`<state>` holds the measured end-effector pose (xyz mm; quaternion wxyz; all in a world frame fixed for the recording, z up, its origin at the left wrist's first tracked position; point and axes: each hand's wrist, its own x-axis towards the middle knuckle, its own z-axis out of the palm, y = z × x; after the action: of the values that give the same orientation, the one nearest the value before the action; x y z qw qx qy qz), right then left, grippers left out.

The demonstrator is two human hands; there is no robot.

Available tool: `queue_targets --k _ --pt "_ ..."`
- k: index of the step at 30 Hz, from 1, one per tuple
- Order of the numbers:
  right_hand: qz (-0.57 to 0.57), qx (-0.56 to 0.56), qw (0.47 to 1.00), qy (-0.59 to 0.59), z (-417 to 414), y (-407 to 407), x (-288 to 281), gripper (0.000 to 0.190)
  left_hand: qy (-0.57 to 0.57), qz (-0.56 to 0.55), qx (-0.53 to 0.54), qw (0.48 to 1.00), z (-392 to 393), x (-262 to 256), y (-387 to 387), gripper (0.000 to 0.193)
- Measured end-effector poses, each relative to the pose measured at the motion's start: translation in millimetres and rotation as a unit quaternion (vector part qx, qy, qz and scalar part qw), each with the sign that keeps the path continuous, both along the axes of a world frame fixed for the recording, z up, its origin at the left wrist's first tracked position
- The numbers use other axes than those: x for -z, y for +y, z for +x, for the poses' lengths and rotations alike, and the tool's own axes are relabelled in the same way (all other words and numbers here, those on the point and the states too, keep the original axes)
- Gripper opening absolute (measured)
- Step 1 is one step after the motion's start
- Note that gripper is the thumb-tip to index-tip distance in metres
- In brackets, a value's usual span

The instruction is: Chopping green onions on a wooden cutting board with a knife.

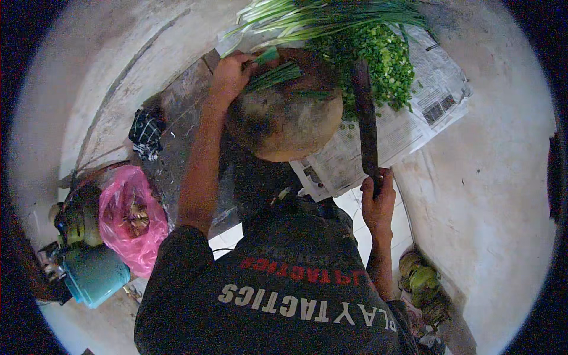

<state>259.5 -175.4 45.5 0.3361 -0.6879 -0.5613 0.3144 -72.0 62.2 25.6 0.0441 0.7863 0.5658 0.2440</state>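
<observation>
My left hand (233,77) is closed around a bunch of cut green onion stalks (275,76) on the upper left part of a round wooden chopping block (288,128). My right hand (379,199) grips the handle of a long dark knife (366,115), whose blade points away from me, over newspaper (346,159). Beside the blade, to its right, lies a heap of chopped green onions (388,66). Whole green onions (306,20) are spread beyond the block. A few green pieces lie on the block's surface.
A pink plastic bag (133,222) with brownish scraps stands at the left, near a teal plastic container (97,275). A dark checked cloth (147,133) lies left of my forearm. Green, rounded objects (421,284), perhaps coconuts, sit at the lower right.
</observation>
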Motion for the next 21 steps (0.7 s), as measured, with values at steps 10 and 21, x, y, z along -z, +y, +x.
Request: queue_targets --k 10,21 --pt "-0.036 -0.003 0.999 -0.010 -3 5 -2 0.017 -0.034 -0.042 0.033 0.998 16 -23 -18 0.022" --pt "-0.035 -0.018 0.999 -0.002 -6 10 -9 0.016 -0.070 0.020 0.132 0.989 9 3 -9 0.019"
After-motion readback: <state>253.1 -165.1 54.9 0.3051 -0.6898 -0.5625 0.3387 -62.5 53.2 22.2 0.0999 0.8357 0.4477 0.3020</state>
